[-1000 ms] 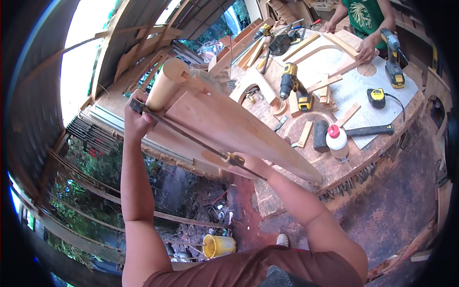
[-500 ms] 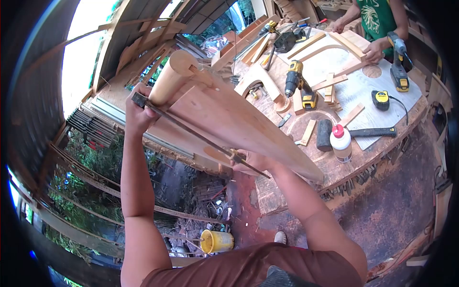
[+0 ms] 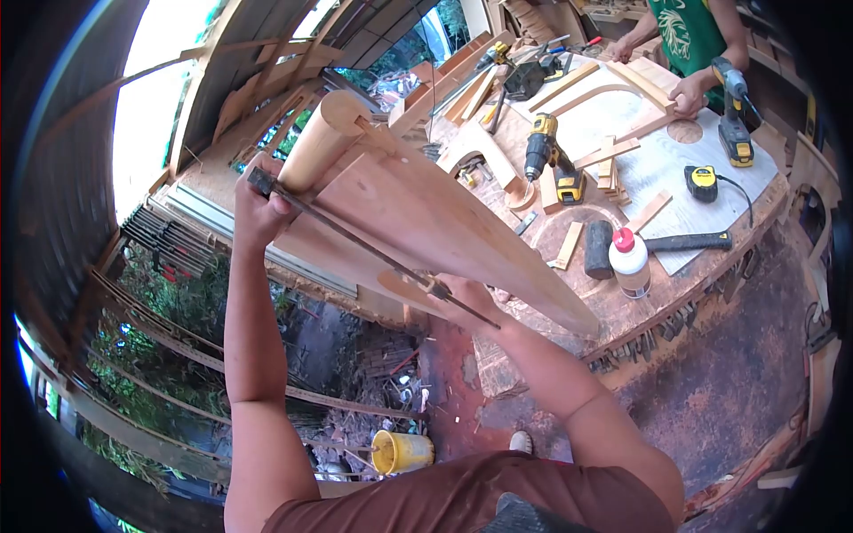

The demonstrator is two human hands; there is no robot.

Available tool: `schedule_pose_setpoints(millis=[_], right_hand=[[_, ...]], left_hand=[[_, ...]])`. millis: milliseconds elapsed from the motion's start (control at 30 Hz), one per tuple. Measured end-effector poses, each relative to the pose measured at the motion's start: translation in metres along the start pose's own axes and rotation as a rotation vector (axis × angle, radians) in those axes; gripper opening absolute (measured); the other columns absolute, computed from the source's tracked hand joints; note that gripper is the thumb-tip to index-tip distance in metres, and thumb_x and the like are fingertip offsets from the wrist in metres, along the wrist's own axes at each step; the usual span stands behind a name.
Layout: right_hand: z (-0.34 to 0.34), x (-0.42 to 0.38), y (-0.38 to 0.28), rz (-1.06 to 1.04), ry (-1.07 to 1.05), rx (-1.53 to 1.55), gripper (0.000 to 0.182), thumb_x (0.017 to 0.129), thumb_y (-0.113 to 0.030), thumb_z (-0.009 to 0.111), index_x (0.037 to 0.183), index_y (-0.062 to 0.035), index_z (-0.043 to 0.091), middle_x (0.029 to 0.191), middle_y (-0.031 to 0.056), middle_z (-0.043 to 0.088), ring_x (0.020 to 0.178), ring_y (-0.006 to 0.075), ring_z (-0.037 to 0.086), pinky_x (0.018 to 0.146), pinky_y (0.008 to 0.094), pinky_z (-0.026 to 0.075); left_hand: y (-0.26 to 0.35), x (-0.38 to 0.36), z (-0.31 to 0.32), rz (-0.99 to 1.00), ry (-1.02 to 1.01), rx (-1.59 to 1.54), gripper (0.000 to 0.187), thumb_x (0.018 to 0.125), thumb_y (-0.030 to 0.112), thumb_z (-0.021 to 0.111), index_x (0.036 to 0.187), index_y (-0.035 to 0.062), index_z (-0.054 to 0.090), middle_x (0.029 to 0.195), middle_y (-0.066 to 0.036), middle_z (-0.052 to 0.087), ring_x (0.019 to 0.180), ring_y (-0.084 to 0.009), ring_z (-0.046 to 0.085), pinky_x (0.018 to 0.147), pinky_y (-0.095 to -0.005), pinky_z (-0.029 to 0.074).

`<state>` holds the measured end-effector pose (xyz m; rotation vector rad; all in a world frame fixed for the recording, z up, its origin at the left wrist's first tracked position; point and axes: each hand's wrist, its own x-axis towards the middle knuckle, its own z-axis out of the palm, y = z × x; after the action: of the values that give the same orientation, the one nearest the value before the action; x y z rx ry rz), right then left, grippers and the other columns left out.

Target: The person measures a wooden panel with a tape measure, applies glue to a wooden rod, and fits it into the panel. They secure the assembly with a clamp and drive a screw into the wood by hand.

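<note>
A long bar clamp (image 3: pixel 360 238) lies slantwise along a large wooden piece with a round post (image 3: pixel 313 142) at one end and a broad tapering panel (image 3: pixel 444 226). At the post end, my left hand (image 3: pixel 255 213) is closed around the clamp's dark jaw, which sits against the post. My right hand (image 3: pixel 473 300) is closed at the sliding part lower down the bar, beside the panel's underside. Its fingers are partly hidden behind the clamp and the wood. The wooden piece is tilted, its narrow end over the workbench (image 3: pixel 498 355).
On the bench are a yellow drill (image 3: pixel 551 160), a black mallet (image 3: pixel 601 250), a glue bottle (image 3: pixel 630 265), a tape measure (image 3: pixel 702 183) and wood strips. Across it, a person in a green top (image 3: pixel 689 40) touches a wooden frame. A yellow bucket (image 3: pixel 404 452) stands below.
My right hand has shifted slightly right and turned at the clamp's sliding part. My left hand stays at the post. The view has moved a little.
</note>
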<state>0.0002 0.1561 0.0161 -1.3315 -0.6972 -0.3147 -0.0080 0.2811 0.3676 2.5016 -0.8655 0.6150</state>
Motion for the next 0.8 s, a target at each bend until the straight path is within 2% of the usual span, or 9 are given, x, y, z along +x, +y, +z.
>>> schedule_pose_setpoints(millis=[233,300,333,433,500,533,600,700,800], right_hand=[[-0.01,0.008,0.025,0.012,-0.29,0.185,0.023,0.085,-0.024,0.071,0.095,-0.0047,0.064,0.086,0.0034,0.064,0.081,0.0123,0.059,0.075,0.03,0.048],[-0.013,0.015,0.027,0.115,-0.518,0.427,0.028,0.083,-0.027,0.074,0.097,-0.0055,0.065,0.089,0.0005,0.064,0.085,0.0088,0.058,0.078,0.0285,0.048],[-0.012,0.014,0.027,0.113,-0.52,0.425,0.028,0.083,-0.027,0.074,0.097,-0.0055,0.065,0.089,0.0005,0.064,0.085,0.0088,0.058,0.078,0.0285,0.048],[-0.004,0.001,0.026,0.141,-0.347,0.387,0.037,0.081,-0.032,0.077,0.099,-0.0036,0.064,0.09,0.0031,0.065,0.086,0.012,0.06,0.08,0.0291,0.048],[0.003,-0.004,0.02,0.009,-0.054,0.143,0.04,0.079,-0.034,0.077,0.101,-0.0028,0.065,0.09,0.0074,0.067,0.082,0.0184,0.063,0.079,0.0317,0.049],[0.005,-0.008,0.016,0.008,-0.055,0.143,0.04,0.079,-0.034,0.077,0.101,-0.0028,0.065,0.09,0.0074,0.067,0.082,0.0184,0.063,0.079,0.0317,0.049],[0.007,-0.015,0.006,-0.024,0.097,-0.053,0.043,0.081,-0.034,0.073,0.109,-0.0028,0.065,0.099,0.0168,0.069,0.092,0.0335,0.066,0.084,0.0395,0.05],[-0.001,-0.005,-0.001,0.15,-0.071,-0.073,0.036,0.082,-0.03,0.071,0.104,-0.0028,0.065,0.095,0.0194,0.068,0.091,0.0368,0.065,0.081,0.0427,0.05],[0.001,-0.001,0.017,0.045,-0.132,0.02,0.027,0.085,-0.027,0.067,0.097,-0.0029,0.065,0.085,0.0178,0.066,0.082,0.0343,0.065,0.076,0.0414,0.049]], left_hand=[[-0.003,-0.002,-0.002,0.018,0.005,0.021,0.079,0.059,0.08,0.075,0.079,0.0076,0.05,0.071,0.005,0.05,0.066,-0.0044,0.047,0.057,-0.0222,0.038],[0.001,-0.003,-0.001,0.026,0.004,0.009,0.077,0.06,0.079,0.075,0.079,0.0077,0.05,0.071,0.006,0.049,0.066,-0.0043,0.047,0.057,-0.0222,0.037],[0.004,-0.002,0.001,0.021,0.009,0.03,0.077,0.061,0.079,0.074,0.08,0.0076,0.051,0.072,0.006,0.049,0.066,-0.0042,0.046,0.057,-0.0221,0.037],[0.0,-0.002,-0.001,0.013,-0.001,0.031,0.078,0.061,0.077,0.076,0.083,0.008,0.048,0.073,0.004,0.05,0.065,-0.0041,0.046,0.056,-0.0206,0.036],[-0.004,0.0,-0.003,0.014,-0.012,0.011,0.079,0.06,0.076,0.077,0.085,0.0085,0.045,0.073,0.003,0.052,0.064,-0.004,0.046,0.055,-0.0192,0.035],[-0.005,0.001,-0.002,0.038,-0.014,0.01,0.078,0.061,0.075,0.078,0.084,0.0088,0.045,0.073,0.002,0.052,0.065,-0.0041,0.046,0.055,-0.0194,0.035],[-0.008,0.002,-0.004,0.059,-0.015,0.009,0.077,0.061,0.075,0.078,0.084,0.009,0.045,0.074,0.002,0.052,0.065,-0.0042,0.047,0.056,-0.0195,0.036],[-0.015,0.002,-0.008,0.043,-0.016,0.042,0.077,0.062,0.075,0.077,0.083,0.0089,0.045,0.074,0.002,0.052,0.066,-0.0047,0.047,0.057,-0.0203,0.036],[-0.015,0.005,-0.006,0.087,-0.012,0.056,0.076,0.063,0.076,0.076,0.082,0.0086,0.047,0.074,0.002,0.052,0.066,-0.005,0.047,0.057,-0.021,0.036]])
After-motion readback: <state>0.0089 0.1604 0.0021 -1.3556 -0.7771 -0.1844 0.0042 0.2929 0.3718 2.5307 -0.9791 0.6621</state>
